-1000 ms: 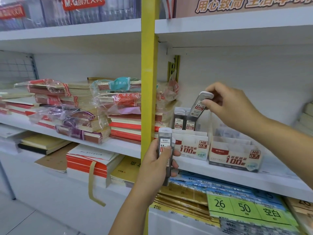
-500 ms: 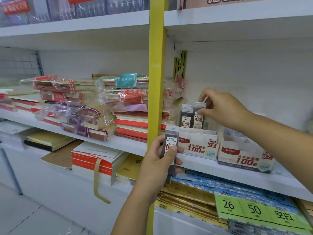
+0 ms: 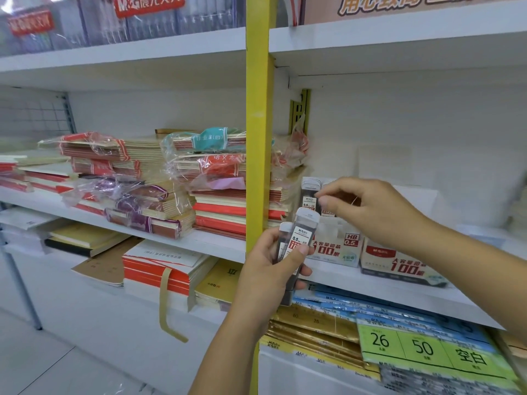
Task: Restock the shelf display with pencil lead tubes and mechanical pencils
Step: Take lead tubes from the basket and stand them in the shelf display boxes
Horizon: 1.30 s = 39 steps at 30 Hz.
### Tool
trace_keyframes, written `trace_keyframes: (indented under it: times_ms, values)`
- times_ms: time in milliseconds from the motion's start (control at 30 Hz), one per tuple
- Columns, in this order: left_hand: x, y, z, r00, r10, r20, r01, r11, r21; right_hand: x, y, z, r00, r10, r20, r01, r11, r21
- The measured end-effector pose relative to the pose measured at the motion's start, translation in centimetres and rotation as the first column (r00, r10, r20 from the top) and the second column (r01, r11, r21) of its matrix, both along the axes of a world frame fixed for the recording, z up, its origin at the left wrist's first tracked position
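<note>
White shelving fills the head view, split by a yellow post [image 3: 258, 138] running top to bottom at centre. Left of the post, notebooks [image 3: 216, 181] in torn plastic wrap lie stacked on the middle shelf [image 3: 370, 286]. Right of it, two boxes stand side by side on that shelf: the 0.5 box [image 3: 336, 249] nearest the post and a second box [image 3: 399, 263] just beside it. Boxed tubes [image 3: 309, 195] stand upright at the back of the 0.5 box.

Your right hand [image 3: 370, 212] is at centre right, its arm running off the right edge. Its fingers are curled, and thumb and forefinger pinch the top of the rightmost boxed tube, though blur hides the exact contact.

Your left hand [image 3: 268, 269] is at lower centre and grips a small bunch of tubes [image 3: 299, 240] in front of the 0.5 box. Your thumb lies across their labels, your fingers wrap behind, and the caps tilt up to the right.

Green number cards [image 3: 422, 346] lie at lower right, below the shelf.
</note>
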<state>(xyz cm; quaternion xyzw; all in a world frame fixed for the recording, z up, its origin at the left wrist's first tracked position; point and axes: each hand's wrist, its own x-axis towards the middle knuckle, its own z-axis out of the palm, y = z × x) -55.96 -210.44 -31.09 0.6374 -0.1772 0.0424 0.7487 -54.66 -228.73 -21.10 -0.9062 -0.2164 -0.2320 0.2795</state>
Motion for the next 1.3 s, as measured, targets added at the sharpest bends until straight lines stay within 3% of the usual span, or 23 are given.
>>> trace_keyframes:
  times_ms: [100,167,267,367,433,533,633,700,1100,1300]
  values:
    - [-0.2,-0.4,0.2,0.999,-0.025,0.021,0.025,1.0,-0.018,-1.2,0.6,-0.6,0.972,0.126,-0.199,-0.104,0.987,0.119]
    - [-0.4,-0.7,0.2,0.999,-0.036,0.016,0.037,0.999,-0.018,-1.4,0.8,-0.9,0.957,0.149,-0.248,-0.104,0.977,0.184]
    - [-0.3,-1.0,0.0,0.999,-0.032,-0.01,0.032,0.999,-0.024,-1.2,0.2,-0.5,0.982,0.082,-0.173,-0.035,0.965,0.258]
    - [0.0,-1.0,-0.1,0.999,0.013,-0.032,-0.014,0.999,-0.045,-0.5,-1.6,1.4,1.0,-0.017,0.018,0.008,0.906,0.424]
    - [0.3,-0.9,-0.2,0.998,0.047,-0.029,-0.048,0.998,-0.037,0.2,-2.4,2.6,0.984,-0.081,0.156,0.026,0.945,0.325]
    - [0.6,-0.9,-0.4,0.997,0.075,-0.023,-0.075,0.997,-0.022,1.3,-2.4,3.0,0.961,-0.101,0.258,0.099,0.995,0.02]
    - [0.9,-0.7,-0.6,0.996,0.088,-0.033,-0.088,0.996,-0.026,2.2,-1.8,2.5,0.941,-0.085,0.327,0.169,0.957,-0.236]
    - [1.1,-0.6,-0.6,0.994,0.097,-0.048,-0.098,0.995,-0.032,2.5,-1.5,2.3,0.938,-0.067,0.339,0.179,0.934,-0.31]
    - [1.2,-0.2,-0.6,0.991,0.105,-0.088,-0.11,0.993,-0.053,3.5,-2.0,2.9,0.938,-0.12,0.324,0.219,0.932,-0.29]
    - [1.2,-0.4,-0.7,0.992,0.08,-0.092,-0.086,0.994,-0.061,4.3,-1.9,2.8,0.966,-0.161,0.201,0.204,0.956,-0.213]
